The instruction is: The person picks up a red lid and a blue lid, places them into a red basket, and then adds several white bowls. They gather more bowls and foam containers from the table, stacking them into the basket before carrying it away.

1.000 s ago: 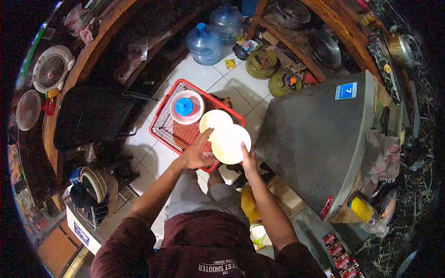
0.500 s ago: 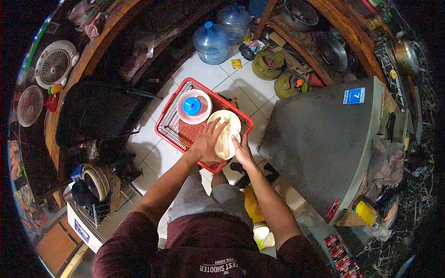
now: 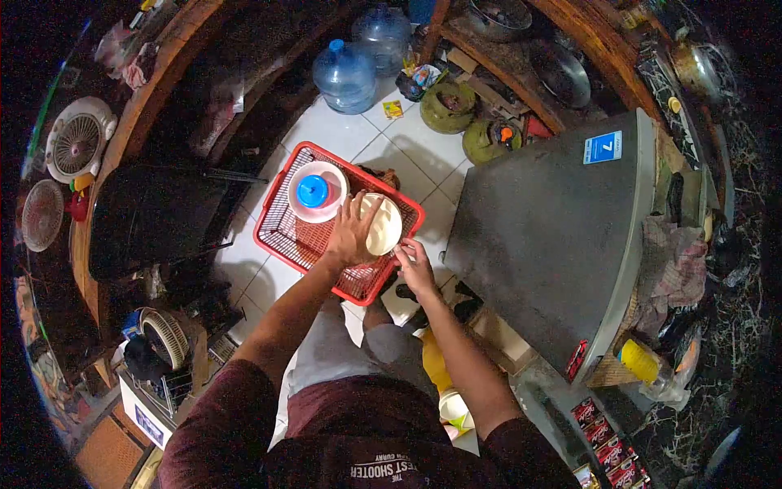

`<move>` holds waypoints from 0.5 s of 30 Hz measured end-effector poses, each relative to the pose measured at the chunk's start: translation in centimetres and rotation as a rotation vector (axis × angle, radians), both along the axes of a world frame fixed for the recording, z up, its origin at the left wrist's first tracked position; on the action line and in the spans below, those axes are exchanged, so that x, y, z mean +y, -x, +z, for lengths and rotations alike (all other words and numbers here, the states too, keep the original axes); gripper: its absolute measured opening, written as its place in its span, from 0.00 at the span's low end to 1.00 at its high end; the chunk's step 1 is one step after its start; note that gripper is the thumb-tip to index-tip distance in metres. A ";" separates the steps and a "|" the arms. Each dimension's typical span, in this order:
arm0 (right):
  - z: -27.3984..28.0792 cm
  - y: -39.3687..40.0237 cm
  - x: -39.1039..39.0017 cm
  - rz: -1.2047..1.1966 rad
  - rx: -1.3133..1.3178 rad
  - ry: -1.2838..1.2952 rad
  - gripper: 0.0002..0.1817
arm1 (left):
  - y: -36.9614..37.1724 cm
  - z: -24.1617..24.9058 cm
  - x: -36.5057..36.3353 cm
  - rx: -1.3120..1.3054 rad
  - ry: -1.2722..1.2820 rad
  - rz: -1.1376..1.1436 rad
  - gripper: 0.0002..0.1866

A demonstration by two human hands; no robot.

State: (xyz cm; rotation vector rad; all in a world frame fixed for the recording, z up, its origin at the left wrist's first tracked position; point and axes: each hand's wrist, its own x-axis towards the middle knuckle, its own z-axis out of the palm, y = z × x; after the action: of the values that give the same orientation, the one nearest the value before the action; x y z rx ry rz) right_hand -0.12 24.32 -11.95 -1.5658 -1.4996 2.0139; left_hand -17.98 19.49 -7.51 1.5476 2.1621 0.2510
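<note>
A red plastic basket [image 3: 273,236] sits in front of me above the tiled floor. Inside it at the upper left is a white bowl [image 3: 336,175], and a cup with a blue lid [image 3: 312,191] stands in that bowl. My left hand [image 3: 349,236] grips the left side of a cream-coloured bowl [image 3: 384,228], its fingers reaching over the rim into it. At the lower right of this bowl, over the basket's rim, my right hand [image 3: 415,267] is closed with curled fingers. Whether it pinches the bowl, the rim or something small cannot be made out.
A grey refrigerator [image 3: 538,236] stands to the right. Blue water jugs [image 3: 345,77] and green gas cylinders [image 3: 448,107] are at the back. A black chair-like item [image 3: 155,220] and fans [image 3: 80,140] are on the left.
The cream bowl, earlier tilted between both hands, now sits lower in the basket and shows rounder. My right hand has slid off its side to the rim area. The whole view has shifted slightly.
</note>
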 end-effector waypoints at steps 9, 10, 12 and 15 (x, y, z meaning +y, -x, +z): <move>-1.2 -1.5 -0.3 0.056 0.000 0.039 0.28 | -0.1 -0.5 1.0 0.040 0.041 -0.013 0.65; -1.4 -1.6 -0.4 0.056 0.000 0.040 0.28 | -0.2 -0.4 1.0 0.058 0.061 -0.019 0.65; -1.5 -1.4 -0.3 0.063 -0.009 0.045 0.27 | -0.2 -0.3 1.2 0.079 0.079 -0.026 0.66; -1.2 -1.3 -0.4 0.044 0.012 0.020 0.27 | -0.2 -0.5 1.2 0.128 0.134 -0.054 0.66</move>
State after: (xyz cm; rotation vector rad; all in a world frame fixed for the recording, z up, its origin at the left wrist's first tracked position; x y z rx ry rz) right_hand 1.20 23.96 -13.18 -1.5389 -1.5273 2.0637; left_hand -17.75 20.68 -7.99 1.5809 2.1807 -0.0106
